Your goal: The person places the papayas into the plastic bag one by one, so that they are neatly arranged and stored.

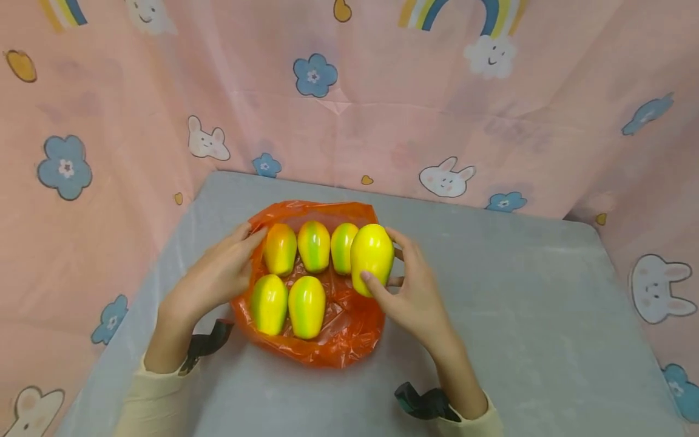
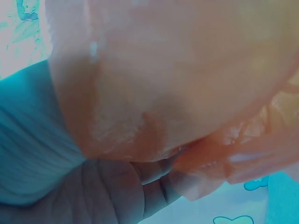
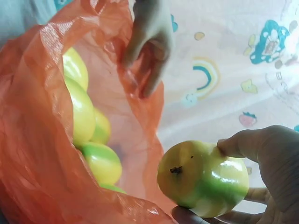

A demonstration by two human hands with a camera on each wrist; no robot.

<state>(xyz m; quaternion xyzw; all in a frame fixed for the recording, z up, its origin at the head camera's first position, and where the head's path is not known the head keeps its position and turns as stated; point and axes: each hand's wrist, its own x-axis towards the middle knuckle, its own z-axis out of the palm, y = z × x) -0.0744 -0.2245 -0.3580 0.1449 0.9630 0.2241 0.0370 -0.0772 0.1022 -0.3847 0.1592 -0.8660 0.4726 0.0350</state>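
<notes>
An orange-red plastic bag [image 1: 349, 343] lies wide open on the table, with several glossy yellow-green mangoes [image 1: 307, 309] in two rows inside it. My left hand [image 1: 215, 273] grips the bag's left rim, thumb on one side of the film and fingers on the other. At the right rim, my right hand [image 1: 415, 297] holds another mango [image 1: 372, 258] between thumb and fingers, raised above the bag's edge. The right wrist view shows this mango [image 3: 201, 179] outside the bag opening, its dark stem end facing the camera. In the left wrist view, bag film covers part of the left hand [image 2: 107, 186].
A grey table [image 1: 519, 315] extends to the right of the bag. Behind and on both sides hangs a pink cloth [image 1: 371, 121] printed with rabbits, flowers and rainbows. Dark straps [image 1: 426, 403] circle both wrists, over pale sleeves.
</notes>
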